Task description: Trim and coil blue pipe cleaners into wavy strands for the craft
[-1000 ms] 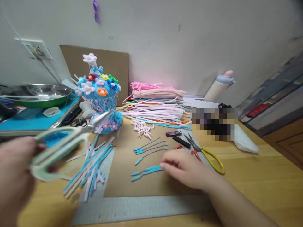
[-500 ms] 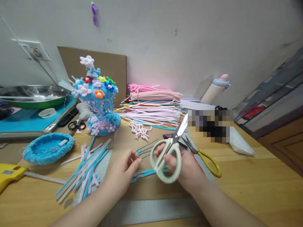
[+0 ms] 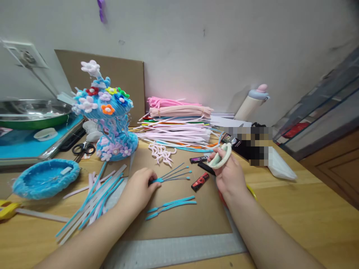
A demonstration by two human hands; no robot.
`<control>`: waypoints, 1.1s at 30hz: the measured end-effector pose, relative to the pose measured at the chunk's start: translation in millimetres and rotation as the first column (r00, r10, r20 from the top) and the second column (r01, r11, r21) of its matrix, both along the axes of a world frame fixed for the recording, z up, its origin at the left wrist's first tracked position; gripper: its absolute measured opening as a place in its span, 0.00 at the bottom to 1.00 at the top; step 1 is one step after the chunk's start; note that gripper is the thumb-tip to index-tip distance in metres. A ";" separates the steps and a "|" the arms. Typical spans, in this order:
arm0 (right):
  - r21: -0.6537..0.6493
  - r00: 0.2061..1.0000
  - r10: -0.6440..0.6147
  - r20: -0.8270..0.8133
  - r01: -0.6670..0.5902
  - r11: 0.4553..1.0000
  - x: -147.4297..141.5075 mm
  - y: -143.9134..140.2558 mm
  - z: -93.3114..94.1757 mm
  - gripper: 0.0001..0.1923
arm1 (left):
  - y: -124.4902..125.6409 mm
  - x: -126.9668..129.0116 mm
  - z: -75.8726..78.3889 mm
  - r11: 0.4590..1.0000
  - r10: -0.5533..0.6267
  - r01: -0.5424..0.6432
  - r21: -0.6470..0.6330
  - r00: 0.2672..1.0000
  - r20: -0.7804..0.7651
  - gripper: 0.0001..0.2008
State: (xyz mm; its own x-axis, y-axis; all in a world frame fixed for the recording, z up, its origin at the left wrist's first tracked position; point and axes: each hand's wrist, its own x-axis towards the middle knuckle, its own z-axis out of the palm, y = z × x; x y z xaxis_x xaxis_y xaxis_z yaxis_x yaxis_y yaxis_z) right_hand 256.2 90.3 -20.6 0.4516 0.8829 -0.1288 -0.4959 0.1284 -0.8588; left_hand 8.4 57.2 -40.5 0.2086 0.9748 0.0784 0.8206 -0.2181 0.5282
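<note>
My left hand is closed, thumb and fingertips on the blue fuzzy ends of several pipe cleaners. Their bare dark wires fan out to the right, some with small blue tips. Farther right, my right hand grips a pair of scissors by the pale green handles, blades aimed away from me over a dark packet. Two more blue pipe cleaners, each narrowed at one point, lie on the cardboard sheet between my arms. A small red and black piece lies between my hands.
At the left stand a flower-covered blue pipe-cleaner model and a blue fuzzy dish. Loose strips lie beside my left arm. Pipe-cleaner bundles are stacked by the wall, near a bottle. Black-handled scissors lie by the model.
My right hand has carried the scissors right and away from the middle, tilting them. My left hand has come onto the blue ends of the wires. The view has shifted slightly right.
</note>
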 end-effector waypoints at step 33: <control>0.088 0.940 0.247 0.235 -0.274 0.958 -20.4 -24.3 3.2 0.20 | -47.3 -9.2 38.5 0.849 0.236 0.131 -0.511 0.771 0.591 0.12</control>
